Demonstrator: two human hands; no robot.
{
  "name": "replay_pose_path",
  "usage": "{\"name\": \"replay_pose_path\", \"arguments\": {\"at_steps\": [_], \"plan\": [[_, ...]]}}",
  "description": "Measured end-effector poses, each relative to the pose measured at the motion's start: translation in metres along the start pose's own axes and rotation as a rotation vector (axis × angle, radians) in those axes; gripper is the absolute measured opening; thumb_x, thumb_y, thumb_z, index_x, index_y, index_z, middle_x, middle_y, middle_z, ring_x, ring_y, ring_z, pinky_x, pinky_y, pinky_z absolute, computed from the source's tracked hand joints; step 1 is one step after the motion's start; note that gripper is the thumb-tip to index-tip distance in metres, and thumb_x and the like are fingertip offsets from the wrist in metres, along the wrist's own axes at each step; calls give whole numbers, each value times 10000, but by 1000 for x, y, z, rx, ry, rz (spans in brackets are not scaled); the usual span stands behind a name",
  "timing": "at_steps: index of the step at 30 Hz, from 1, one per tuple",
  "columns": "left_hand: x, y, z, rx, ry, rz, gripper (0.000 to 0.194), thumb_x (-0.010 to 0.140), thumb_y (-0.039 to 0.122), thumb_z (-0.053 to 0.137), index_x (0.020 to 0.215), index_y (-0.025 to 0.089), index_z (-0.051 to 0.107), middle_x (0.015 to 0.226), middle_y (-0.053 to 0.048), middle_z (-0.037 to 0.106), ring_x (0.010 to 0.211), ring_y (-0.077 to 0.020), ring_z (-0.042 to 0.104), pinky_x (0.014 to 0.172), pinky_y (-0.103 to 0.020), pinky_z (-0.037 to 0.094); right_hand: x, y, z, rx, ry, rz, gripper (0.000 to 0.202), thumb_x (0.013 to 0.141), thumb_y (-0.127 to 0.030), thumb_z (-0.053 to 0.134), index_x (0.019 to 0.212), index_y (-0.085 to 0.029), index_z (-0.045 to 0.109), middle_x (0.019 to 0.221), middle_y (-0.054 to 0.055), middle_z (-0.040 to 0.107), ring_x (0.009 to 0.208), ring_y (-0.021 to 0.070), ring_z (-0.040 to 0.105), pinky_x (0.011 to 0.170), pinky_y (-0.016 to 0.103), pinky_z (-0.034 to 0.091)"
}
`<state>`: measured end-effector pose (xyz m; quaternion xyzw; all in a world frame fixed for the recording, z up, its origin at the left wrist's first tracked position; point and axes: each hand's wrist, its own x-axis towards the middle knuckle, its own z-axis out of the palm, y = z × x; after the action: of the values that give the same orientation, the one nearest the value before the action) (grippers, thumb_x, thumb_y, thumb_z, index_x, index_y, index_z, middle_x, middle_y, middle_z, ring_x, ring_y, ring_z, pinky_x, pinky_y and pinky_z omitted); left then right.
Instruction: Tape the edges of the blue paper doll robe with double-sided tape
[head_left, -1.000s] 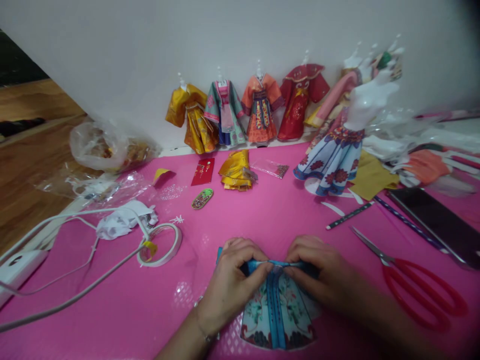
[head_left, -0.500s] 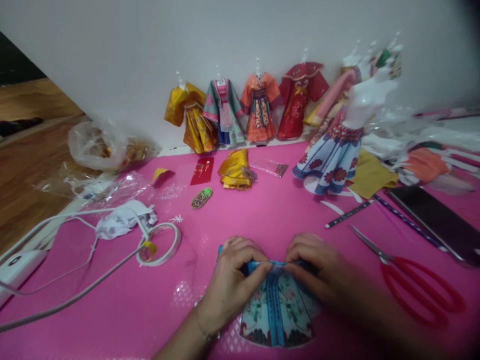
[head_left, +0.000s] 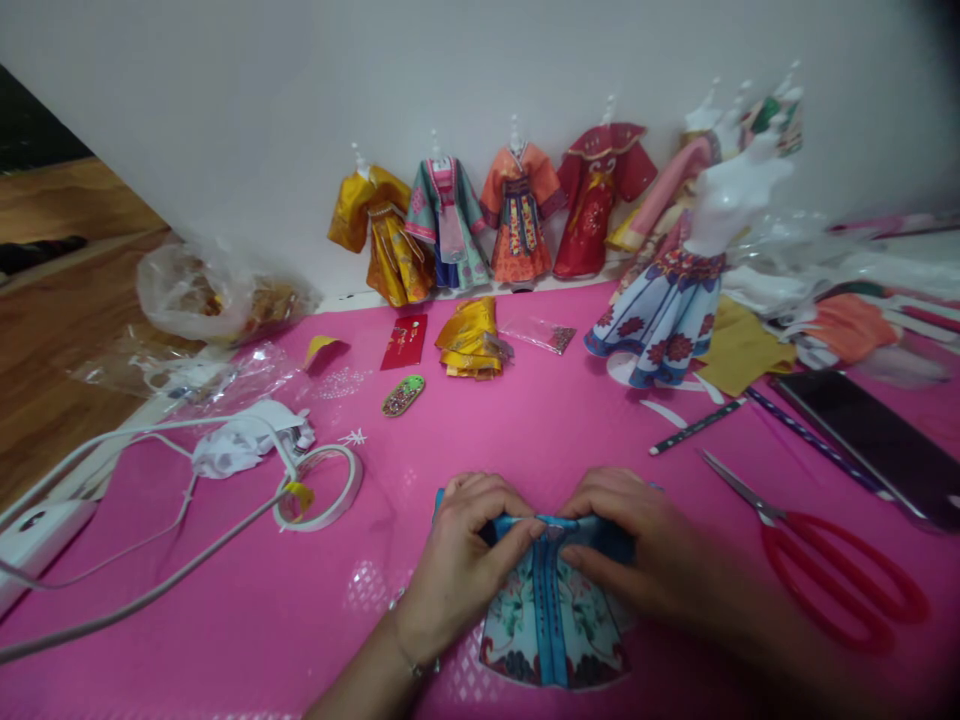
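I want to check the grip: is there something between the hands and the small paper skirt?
Nothing visible. The left hand and right hand both pinch the blue top edge of the paper skirt directly, on the pink mat.

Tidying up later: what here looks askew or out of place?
The pink-robed doll leans sideways against its neighbours while the other dolls stand upright. The scissors lie part open. Both hands pinch the skirt.
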<state>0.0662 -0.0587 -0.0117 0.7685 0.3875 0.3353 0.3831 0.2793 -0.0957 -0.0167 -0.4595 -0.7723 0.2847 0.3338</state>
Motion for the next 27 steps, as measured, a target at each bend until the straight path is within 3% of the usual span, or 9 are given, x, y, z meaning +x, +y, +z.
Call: {"name": "replay_pose_path", "arguments": {"at_steps": [4,10,15,22,25,27], "plan": [[0,2,-1,-6,-43,-4,192,915,293,683,749,198,687,722,3,673,753,-189,597,821,-375,361,0,7,4,-19,11,-24,156,953,-205,591,797,-192,590,775,20,611,764,201,543,705,342,377],[1,7,-4,-17,-87,-14,157,897,347,691,816,214,708,772,9,687,795,-197,610,867,-386,355,0,8,5,-29,14,-34,158,955,-189,577,796,-183,576,782,25,605,769,202,536,701,333,367],[1,4,-2,23,-86,-32,130,796,219,786,743,201,669,726,28,640,770,-188,585,844,-375,341,-1,8,4,-33,13,-15,162,960,-194,580,798,-186,579,783,25,598,773,201,534,700,335,365],[0,3,0,35,-71,-11,184,831,163,731,678,201,635,672,42,633,724,-167,578,841,-374,351,1,-1,-1,-24,-9,18,134,931,-182,582,798,-192,588,799,27,619,792,209,549,717,351,386],[1,4,1,33,-69,3,178,834,158,716,683,205,636,671,45,642,724,-165,585,849,-379,353,1,-7,-4,4,-30,46,18,887,-176,620,893,-191,627,864,35,647,854,221,568,762,372,412],[1,4,1,36,-74,15,161,828,145,707,696,209,640,683,44,646,732,-166,588,845,-377,356,1,-7,-4,29,-33,48,74,884,-198,639,958,-190,643,907,44,658,890,229,575,783,385,422]]}}
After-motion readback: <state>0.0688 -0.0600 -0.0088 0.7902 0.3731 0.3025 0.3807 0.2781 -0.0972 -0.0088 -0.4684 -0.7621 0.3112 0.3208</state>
